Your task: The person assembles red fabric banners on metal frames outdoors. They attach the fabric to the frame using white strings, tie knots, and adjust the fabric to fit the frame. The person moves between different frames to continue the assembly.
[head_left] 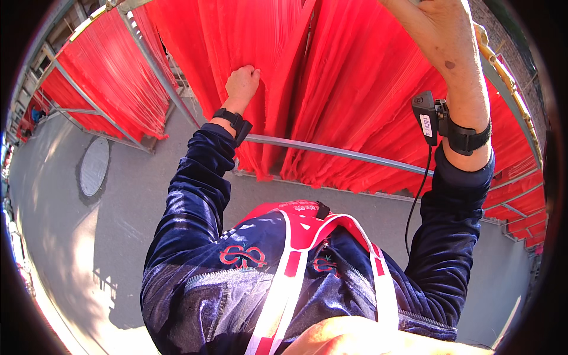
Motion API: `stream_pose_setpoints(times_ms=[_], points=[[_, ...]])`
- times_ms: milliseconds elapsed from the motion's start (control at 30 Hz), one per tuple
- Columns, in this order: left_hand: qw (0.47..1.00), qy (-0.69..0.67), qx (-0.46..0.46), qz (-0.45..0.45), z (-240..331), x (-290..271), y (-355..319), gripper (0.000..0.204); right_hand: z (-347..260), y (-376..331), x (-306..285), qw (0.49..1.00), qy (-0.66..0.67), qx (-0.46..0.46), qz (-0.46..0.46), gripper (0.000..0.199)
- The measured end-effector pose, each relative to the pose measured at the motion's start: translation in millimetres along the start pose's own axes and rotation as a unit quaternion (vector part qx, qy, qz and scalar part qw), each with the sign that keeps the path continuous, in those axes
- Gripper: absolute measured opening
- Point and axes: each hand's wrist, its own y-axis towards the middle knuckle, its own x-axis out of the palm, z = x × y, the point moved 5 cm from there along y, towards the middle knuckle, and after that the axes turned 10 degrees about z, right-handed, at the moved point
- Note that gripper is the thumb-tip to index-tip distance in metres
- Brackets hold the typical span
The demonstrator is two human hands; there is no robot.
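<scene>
Long bright red strands [349, 94], fine like yarn, hang in thick curtains from a metal rack. My left hand [242, 89] is closed at the front of the left curtain, gripping some of the strands; its fingertips are turned away from view. High on the right, my right hand [435, 26] is raised beside the upper part of the strands. Its fingers are cut off by the top edge, so their hold cannot be seen. A dark gap runs down between the two middle bunches.
A grey metal bar [337, 155] crosses in front of the strands at waist height. Another rack of red strands [112, 71] stands at the left. An oval manhole cover [94, 167] lies in the grey ground. A black cable [419, 198] dangles from the device [425, 117] on my right wrist.
</scene>
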Motion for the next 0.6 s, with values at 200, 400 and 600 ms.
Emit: stream_pose_setpoints(times_ms=[200, 400, 600], points=[[0.987, -0.129, -0.025, -0.090, 6.4, 47.6, -28.7, 0.026, 7.0, 6.6, 12.4, 0.994, 0.045, 0.094, 0.009, 0.020], [0.956, -0.291, -0.043, 0.007, 13.5, 66.9, -52.2, 0.032, 10.8, 5.4, 13.9, 0.992, 0.008, 0.122, 0.004, 0.019], [0.960, -0.277, -0.039, 0.023, 25.0, 56.9, -58.8, 0.038, 13.3, 2.7, 13.0, 0.996, 0.026, 0.074, 0.032, 0.019]])
